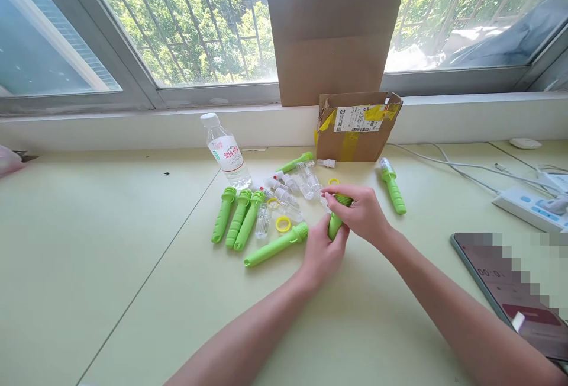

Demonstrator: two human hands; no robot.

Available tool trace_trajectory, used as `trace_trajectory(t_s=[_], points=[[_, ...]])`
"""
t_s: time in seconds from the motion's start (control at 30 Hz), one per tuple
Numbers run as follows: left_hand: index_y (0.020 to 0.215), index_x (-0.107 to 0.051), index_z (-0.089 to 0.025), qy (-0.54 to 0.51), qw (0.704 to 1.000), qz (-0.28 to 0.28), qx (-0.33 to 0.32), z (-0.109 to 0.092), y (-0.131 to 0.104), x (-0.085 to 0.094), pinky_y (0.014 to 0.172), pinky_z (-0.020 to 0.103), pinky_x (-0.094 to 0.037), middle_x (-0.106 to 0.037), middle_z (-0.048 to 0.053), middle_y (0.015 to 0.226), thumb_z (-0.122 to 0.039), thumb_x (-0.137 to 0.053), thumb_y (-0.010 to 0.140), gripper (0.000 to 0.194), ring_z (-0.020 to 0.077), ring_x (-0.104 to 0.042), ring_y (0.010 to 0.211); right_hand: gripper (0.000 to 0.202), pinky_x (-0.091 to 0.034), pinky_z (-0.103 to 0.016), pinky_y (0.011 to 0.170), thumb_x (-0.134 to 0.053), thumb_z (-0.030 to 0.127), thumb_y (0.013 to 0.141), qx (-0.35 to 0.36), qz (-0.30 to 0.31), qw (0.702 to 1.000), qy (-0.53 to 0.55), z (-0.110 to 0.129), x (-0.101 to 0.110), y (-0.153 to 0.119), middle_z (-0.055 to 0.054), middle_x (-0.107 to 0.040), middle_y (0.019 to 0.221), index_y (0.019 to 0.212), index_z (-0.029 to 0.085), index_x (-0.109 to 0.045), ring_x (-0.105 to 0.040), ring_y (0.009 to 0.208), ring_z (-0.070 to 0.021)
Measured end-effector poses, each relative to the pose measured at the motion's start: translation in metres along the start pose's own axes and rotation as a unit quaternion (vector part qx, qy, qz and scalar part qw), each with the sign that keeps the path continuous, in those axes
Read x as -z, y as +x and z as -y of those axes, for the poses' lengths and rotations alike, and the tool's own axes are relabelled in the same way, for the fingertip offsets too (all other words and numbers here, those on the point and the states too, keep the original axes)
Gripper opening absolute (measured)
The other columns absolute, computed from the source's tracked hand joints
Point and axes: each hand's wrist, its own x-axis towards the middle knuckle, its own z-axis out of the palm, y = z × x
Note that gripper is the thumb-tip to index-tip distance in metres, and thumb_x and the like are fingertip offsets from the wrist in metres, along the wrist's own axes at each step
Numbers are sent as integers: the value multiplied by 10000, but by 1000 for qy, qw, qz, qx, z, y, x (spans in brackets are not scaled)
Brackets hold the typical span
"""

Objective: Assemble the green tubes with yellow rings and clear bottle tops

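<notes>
Taking the held green handle [334, 228] as the clock's centre, with 12 toward the window, the left hand [323, 251] is closed around its lower part, while the right hand [361, 211] curls over its threaded top; I cannot tell whether the right fingertips grip anything. Room is tightest from 8 to 12: a loose green handle [273, 247] at 8 has its threaded end just beside the left hand, three green handles [242, 220] lie side by side at 9, and clear plastic pieces [305, 185] crowd 10 to 11. A water bottle [231, 164] stands at 10, behind that group. The cardboard box [355, 144] blocks the way just past 12, near the table's back edge. A clear-topped handle [393, 189] lies apart at 2; the power strip [526, 205] is at 3, the phone [497, 291] at 4, its lower edge close to the right forearm. Pale tabletop [355, 333] spreads toward 6.
</notes>
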Motion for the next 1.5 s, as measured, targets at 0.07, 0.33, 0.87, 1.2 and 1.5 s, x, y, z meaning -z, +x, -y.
trace_trajectory(t_s=[0.07, 0.33, 0.87, 1.2, 1.5], points=[[759, -474, -177, -4, 1000, 2, 1, -1, 0, 0, 496, 224, -298, -430, -55, 531, -355, -479, 878, 214, 82, -384, 483, 180, -525, -323, 676, -590, 255, 806, -16, 0, 1000, 6, 0, -1, 0, -17, -719, 859, 957, 229, -684, -657, 725, -179], [830, -533, -172, -19, 1000, -6, 12, 1, 1, 0, 478, 223, -308, -444, -52, 517, -386, -486, 880, 225, 86, -388, 464, 341, -521, -332, 623, -710, 327, 722, -98, -6, 987, 123, 1, -4, -1, 4, -679, 795, 831, 253, -396, -637, 677, -183], [756, -499, -180, -32, 999, -9, 11, 0, 1, -1, 454, 218, -296, -445, -51, 502, -345, -503, 860, 195, 84, -382, 446, 287, -503, -309, 597, -649, 268, 769, -100, 8, 982, 161, 7, -2, 0, 17, -636, 808, 774, 244, -364, -600, 635, -151], [838, -553, -171, -48, 999, 6, 7, 0, 1, 1, 451, 215, -304, -466, -48, 525, -357, -534, 845, 187, 78, -383, 448, 358, -511, -278, 523, -659, 265, 764, -100, -19, 973, 207, 8, -2, 0, 28, -601, 783, 700, 229, -309, -596, 538, -122], [812, -514, -177, -73, 997, 13, 17, -3, 1, 2, 419, 196, -302, -451, -64, 516, -325, -538, 832, 151, 56, -373, 402, 399, -513, -279, 521, -678, 277, 753, -91, -83, 975, 186, 7, -9, -2, 15, -598, 809, 679, 226, -290, -632, 555, -136]])
